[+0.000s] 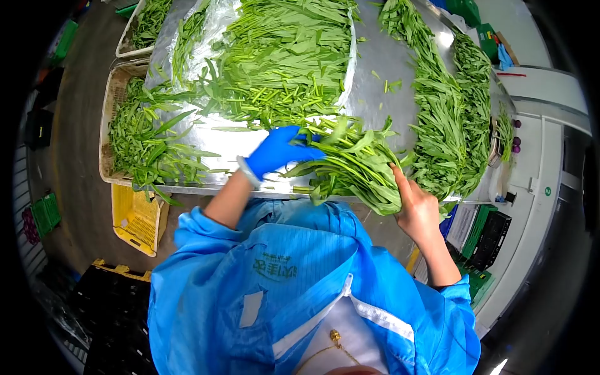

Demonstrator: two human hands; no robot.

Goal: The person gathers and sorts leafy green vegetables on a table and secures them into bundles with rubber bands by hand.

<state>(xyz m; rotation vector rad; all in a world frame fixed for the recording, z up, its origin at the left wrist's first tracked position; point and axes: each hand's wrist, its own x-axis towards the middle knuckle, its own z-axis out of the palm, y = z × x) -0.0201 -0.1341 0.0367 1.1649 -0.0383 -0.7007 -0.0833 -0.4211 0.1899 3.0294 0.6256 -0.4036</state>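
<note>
A bunch of long-stemmed leafy greens, looking like water spinach [359, 156], is held over the near edge of the metal table [381, 94]. My bare right hand [415, 206] is closed round its leafy right end, some fingers hidden behind the leaves. From the left, my left hand [281, 150] in a blue glove reaches to the stem side of the bunch, fingers stretched out and apart, slightly blurred. Just beyond both hands lies a broad pile of the same greens [287, 56] on clear plastic sheeting [212, 37], cut stems toward me.
Long rows of greens [437, 119] line the table's right side. At the left, a pale crate [107, 134] overflows with greens, some hanging over the table. A yellow crate [139, 219] stands below it. Dark and green crates [490, 237] are stacked at lower right.
</note>
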